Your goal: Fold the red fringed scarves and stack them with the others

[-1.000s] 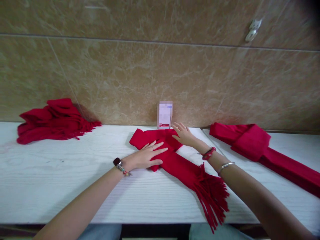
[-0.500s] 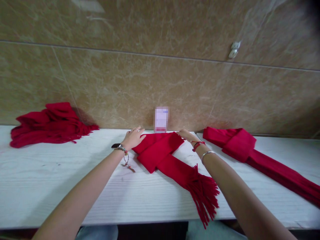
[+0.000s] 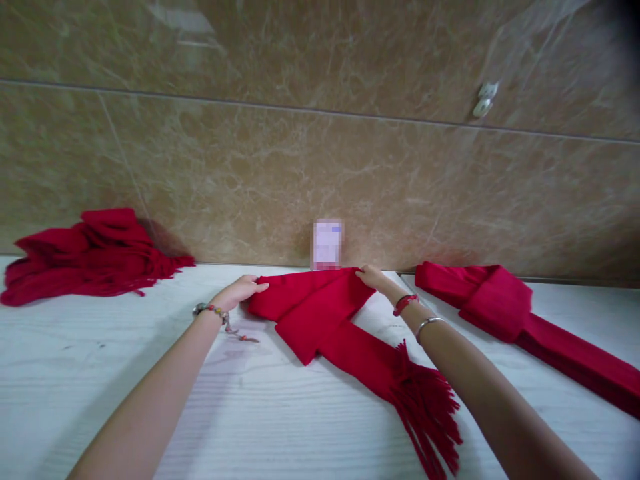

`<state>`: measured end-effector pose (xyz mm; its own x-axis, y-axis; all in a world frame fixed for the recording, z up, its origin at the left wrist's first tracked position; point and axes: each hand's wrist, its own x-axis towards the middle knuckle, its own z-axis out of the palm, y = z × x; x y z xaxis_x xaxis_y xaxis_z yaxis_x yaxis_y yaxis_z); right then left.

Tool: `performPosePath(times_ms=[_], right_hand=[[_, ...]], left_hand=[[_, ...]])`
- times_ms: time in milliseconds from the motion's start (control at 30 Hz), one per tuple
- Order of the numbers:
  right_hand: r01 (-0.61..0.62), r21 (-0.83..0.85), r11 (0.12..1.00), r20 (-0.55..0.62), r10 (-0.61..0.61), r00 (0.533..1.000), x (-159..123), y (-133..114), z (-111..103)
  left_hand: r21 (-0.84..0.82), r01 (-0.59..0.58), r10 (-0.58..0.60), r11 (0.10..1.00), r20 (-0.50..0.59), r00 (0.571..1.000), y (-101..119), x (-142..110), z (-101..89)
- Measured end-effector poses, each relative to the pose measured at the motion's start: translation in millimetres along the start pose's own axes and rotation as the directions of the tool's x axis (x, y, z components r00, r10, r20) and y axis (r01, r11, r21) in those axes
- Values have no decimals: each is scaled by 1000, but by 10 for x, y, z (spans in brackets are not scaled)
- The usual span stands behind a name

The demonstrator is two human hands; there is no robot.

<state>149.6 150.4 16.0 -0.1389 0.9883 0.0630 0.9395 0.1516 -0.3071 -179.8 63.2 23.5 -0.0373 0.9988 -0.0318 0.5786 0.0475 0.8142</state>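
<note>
A red fringed scarf (image 3: 320, 307) lies folded on the white tabletop, one layer crossing the other at a slant. Its fringe (image 3: 430, 407) trails toward the near right. My left hand (image 3: 239, 292) pinches the far left corner of the folded part, thumb on top. At the far right corner, my right hand (image 3: 376, 277) is closed on the scarf's edge. Between the two hands the top edge is stretched fairly straight. Beads circle my left wrist; red cord and a silver bangle are on my right arm.
A crumpled red scarf (image 3: 95, 260) is heaped at the left against the brown marbled wall (image 3: 240, 180). Another folded red scarf (image 3: 495, 300) lies at the right, its long end reaching the frame's edge. A blurred pale card-like object (image 3: 327, 243) stands upright by the wall.
My left hand has shifted left and now grips the scarf's corner, drawing that side outward. The right hand has stayed at its corner. The view has moved slightly.
</note>
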Motion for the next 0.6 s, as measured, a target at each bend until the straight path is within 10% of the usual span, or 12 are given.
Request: performPosePath(times_ms=[167, 267, 400, 600], right_hand=[[65, -115, 991, -68, -73, 995, -37, -82, 103], [128, -159, 979, -138, -150, 979, -118, -155, 57], [299, -217, 929, -145, -333, 932, -340, -210, 132], [398, -327, 857, -28, -430, 903, -600, -118, 306]], left_hand=[[174, 22, 4, 985, -148, 989, 44, -45, 142], [443, -71, 202, 893, -255, 946, 170, -162, 291], [727, -258, 407, 636, -33, 913, 235, -295, 525], [747, -294, 356, 596, 82, 931, 41, -347, 599]])
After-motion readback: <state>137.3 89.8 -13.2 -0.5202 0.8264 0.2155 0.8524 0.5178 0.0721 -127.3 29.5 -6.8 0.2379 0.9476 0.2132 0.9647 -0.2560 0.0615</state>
